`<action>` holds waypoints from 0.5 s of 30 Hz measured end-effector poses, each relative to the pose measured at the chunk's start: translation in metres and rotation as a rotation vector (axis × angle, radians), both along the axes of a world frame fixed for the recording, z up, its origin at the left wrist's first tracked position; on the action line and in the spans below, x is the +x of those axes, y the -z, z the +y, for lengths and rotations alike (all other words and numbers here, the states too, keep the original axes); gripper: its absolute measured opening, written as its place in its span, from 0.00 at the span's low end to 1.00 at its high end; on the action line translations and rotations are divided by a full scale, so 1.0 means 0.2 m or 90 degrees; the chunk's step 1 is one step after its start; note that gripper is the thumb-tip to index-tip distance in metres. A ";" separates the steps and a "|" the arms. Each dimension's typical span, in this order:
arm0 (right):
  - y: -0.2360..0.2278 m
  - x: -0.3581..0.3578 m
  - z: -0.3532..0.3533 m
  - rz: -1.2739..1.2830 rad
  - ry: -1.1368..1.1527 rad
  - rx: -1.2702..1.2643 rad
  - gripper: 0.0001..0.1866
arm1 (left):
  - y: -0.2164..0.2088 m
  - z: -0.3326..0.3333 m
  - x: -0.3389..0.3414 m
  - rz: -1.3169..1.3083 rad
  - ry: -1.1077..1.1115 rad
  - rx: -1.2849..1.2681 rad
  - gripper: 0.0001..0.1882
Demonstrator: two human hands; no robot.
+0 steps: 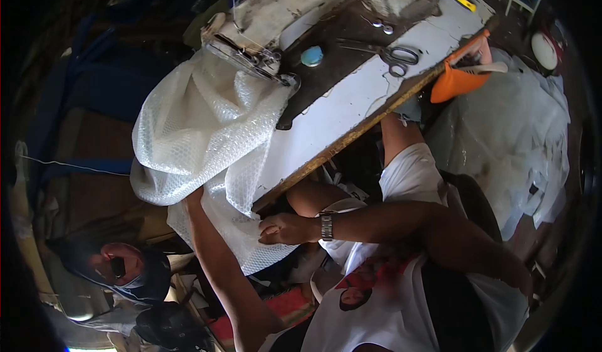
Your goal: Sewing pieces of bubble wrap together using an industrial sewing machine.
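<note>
A large sheet of clear bubble wrap (188, 123) is bunched at the needle end of an old, worn sewing machine (313, 4) and drapes over the table's left end. My right hand (285, 228), below a metal wristwatch, has its fingers curled closed on the hanging lower part of the sheet. From the lower edge my left forearm (216, 248) reaches up, and its hand goes out of sight beneath the bubble wrap, so its fingers are hidden. The bubble wrap also covers part of the area under the needle.
On the white and dark sewing table (332, 129) lie black-handled scissors (389, 54), a small light-blue lump (311, 56) and a yellow cutter (464, 2). An orange pouch (458, 83) hangs at the table's edge. Translucent plastic sheeting (508, 132) is heaped at the right.
</note>
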State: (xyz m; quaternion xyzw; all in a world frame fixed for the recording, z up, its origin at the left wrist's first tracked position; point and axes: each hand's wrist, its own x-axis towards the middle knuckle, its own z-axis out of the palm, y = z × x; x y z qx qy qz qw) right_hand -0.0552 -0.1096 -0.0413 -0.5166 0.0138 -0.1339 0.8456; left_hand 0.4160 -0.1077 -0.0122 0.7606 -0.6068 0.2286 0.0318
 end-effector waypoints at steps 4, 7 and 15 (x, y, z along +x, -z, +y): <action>0.04 0.04 0.04 0.032 -0.061 -0.028 0.14 | -0.30 0.25 -0.17 0.019 -0.211 -0.083 0.29; 0.10 -0.02 0.08 -0.113 -0.085 -0.146 0.16 | -0.54 0.64 -0.54 0.030 -0.422 -0.101 0.25; 0.49 -0.23 -0.09 0.284 0.081 -0.550 0.35 | -0.56 0.82 -1.57 0.109 -0.525 0.399 0.23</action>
